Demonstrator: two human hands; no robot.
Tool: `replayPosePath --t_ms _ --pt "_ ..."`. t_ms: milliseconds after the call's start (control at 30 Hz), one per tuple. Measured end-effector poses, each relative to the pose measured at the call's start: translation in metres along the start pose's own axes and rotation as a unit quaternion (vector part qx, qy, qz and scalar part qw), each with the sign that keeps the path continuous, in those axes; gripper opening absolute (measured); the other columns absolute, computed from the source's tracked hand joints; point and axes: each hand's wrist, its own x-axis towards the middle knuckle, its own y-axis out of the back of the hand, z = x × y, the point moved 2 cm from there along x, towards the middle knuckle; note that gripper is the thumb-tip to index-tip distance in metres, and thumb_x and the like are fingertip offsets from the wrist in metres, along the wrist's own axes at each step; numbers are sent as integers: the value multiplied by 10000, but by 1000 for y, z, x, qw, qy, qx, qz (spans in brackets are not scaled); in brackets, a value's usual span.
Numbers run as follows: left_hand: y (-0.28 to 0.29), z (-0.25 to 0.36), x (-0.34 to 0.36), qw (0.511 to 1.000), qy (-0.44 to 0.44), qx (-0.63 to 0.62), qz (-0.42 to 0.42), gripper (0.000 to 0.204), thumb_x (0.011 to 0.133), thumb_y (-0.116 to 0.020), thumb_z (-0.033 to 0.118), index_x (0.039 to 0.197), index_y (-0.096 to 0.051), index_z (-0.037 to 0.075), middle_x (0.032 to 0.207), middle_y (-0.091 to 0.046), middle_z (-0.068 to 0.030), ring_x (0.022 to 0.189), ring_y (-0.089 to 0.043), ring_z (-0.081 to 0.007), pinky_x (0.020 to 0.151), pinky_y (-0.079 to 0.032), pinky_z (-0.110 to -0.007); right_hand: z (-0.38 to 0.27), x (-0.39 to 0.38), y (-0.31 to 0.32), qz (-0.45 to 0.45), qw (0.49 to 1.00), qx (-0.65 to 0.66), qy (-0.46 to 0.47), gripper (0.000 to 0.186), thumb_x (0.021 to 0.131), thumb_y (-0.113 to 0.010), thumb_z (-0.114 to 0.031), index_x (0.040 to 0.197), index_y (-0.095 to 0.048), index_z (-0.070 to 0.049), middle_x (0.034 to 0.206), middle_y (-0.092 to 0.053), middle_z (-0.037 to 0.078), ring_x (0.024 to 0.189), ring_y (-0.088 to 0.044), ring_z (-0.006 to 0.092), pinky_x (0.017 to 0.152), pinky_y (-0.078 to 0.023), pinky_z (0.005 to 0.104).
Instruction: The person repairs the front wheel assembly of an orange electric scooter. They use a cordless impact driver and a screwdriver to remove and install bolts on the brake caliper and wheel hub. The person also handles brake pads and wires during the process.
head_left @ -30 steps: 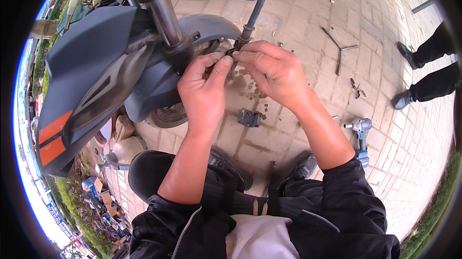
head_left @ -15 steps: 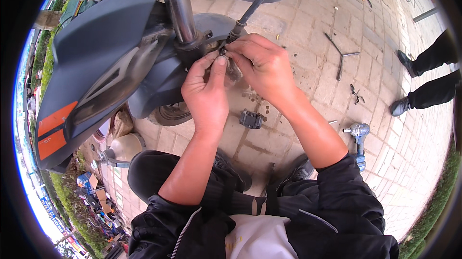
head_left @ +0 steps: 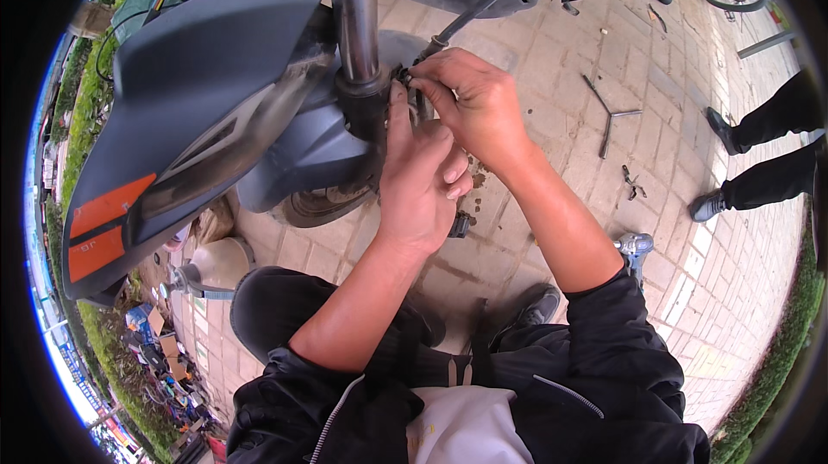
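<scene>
Beside the fork leg (head_left: 357, 41) of a dark grey scooter, both my hands work at one spot. My right hand (head_left: 479, 102) is closed, thumb and forefinger pinching a small dark fitting (head_left: 402, 76) below the rubber-sleeved end of a black cable (head_left: 470, 14). My left hand (head_left: 418, 175) has its forefinger stretched up against the same fitting, the other fingers loosely bent and apart, gripping nothing visible. Fingertips hide much of the fitting, so its exact kind cannot be made out. Below my left hand, a black blocky part (head_left: 461, 224) lies on the paving, partly covered.
The scooter's grey front panel (head_left: 207, 59) with orange patches fills the left. On the paving lie a three-armed wrench (head_left: 609, 115), a small dark metal part (head_left: 633, 182) and a blue-grey power tool (head_left: 636, 247). Another person's legs (head_left: 763, 115) stand at right. A pale round container (head_left: 220, 264) stands lower left.
My left hand has gone from pinching with thumb and forefinger to pointing its forefinger up at the fitting. My right hand keeps its pinch. The view has shifted slightly.
</scene>
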Motion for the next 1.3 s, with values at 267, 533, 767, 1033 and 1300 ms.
replayPosePath --t_ms 267,533,767,1033,1300 --pt "-1 -2 0 999 5 -33 -3 752 961 -435 141 1527 40 281 973 -475 22 698 -395 -67 566 -312 -201 4 3 -3 -10 999 -5 31 115 770 -688 -1 883 -669 -10 843 -648 110 753 -641 295 653 -528 346" --pt "-5 2 -4 1000 5 -19 0 679 953 -440 160 1521 -74 231 954 -455 22 745 -397 -71 604 -327 -225 5 8 -4 -20 998 -20 63 94 771 -676 -15 863 -660 -7 810 -636 117 726 -628 317 627 -522 370" --pt "4 8 0 1000 -2 10 4 705 897 -473 221 1514 -159 89 1068 -479 17 838 -428 -87 716 -349 -246 -5 2 -8 21 996 40 -82 93 776 -687 -25 856 -669 20 806 -636 145 695 -632 322 629 -517 363" --pt "4 7 4 994 -9 -96 46 540 904 -472 270 1403 -396 79 1295 -505 -22 1222 -435 -149 1044 -293 -316 -15 -5 -15 71 983 22 -167 106 773 -703 -60 829 -681 27 781 -651 154 724 -610 316 668 -496 386" --pt "14 3 20 974 29 -224 -11 382 1008 -359 288 1303 -477 75 1329 -492 -65 1239 -462 -200 1044 -363 -370 -21 -10 -23 117 968 -35 -220 114 783 -731 -105 853 -715 -17 841 -641 90 908 -546 245 850 -443 343"
